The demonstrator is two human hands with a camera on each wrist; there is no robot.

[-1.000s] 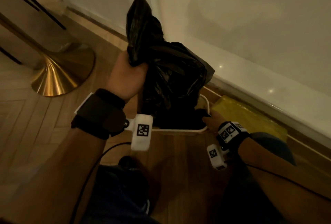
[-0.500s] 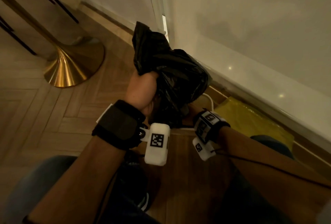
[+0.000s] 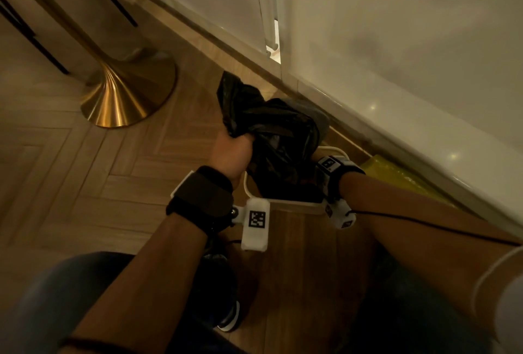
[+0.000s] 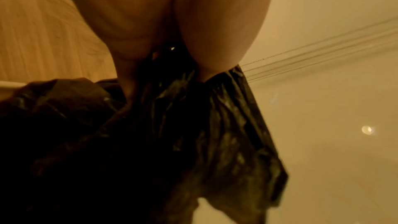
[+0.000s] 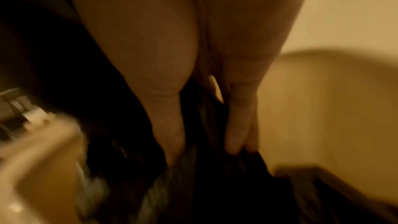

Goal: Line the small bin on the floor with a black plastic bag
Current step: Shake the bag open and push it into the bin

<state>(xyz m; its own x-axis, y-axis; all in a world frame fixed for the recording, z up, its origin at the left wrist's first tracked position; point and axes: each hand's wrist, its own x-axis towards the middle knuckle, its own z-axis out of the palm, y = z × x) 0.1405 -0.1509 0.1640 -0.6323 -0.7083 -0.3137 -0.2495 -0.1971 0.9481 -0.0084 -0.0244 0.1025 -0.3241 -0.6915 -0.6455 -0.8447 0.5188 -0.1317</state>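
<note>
A crumpled black plastic bag [image 3: 271,138] hangs partly inside the small white bin [image 3: 294,206] on the wooden floor by the wall. My left hand [image 3: 232,152] grips the bag's bunched upper edge above the bin's left side; the left wrist view shows the bag [image 4: 193,125] squeezed between thumb and fingers. My right hand is hidden behind the bag in the head view, only its wristband showing. In the right wrist view my right hand [image 5: 204,142] pinches a fold of the bag [image 5: 200,185] between thumb and fingers, beside the pale bin wall [image 5: 323,108].
A gold trumpet-shaped table base [image 3: 127,93] stands on the herringbone floor to the left. A white wall and glossy skirting [image 3: 396,132] run right behind the bin. A yellow flat item [image 3: 396,181] lies to the bin's right. My shoe [image 3: 226,317] and knees are close below.
My left hand has lowered the bag toward the bin. My right hand has moved from the bin's near rim up to the bag and taken hold of it. The view has shifted downward.
</note>
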